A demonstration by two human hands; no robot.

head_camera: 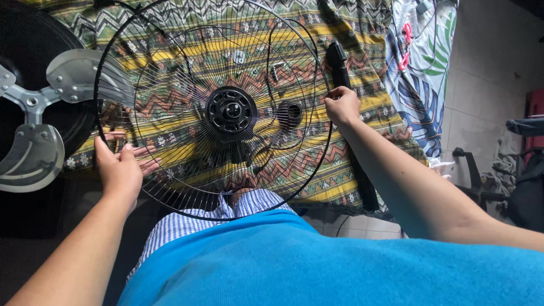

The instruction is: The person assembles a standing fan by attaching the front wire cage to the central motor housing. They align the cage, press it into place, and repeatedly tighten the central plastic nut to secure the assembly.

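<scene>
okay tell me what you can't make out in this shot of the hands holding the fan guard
Head view only:
- Round black wire fan guard: near rim hidden behind blue shirt.
- Silver metal fan blade: cut by left edge.
- Small metal fittings on patterned cloth: too small.
- Right hand: fingertips hidden, curled over rim.

Pale floor tiles (481, 85) run along the right, a black office chair (487, 187) standing there beside a zigzag-patterned cloth (351, 34) spread out.

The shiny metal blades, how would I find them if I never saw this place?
Start at the big round wire grille both hands hold. Look past its left rim: the blades lie there on something dark. They alone are bare silver metal, three paddles on one hub.
</scene>
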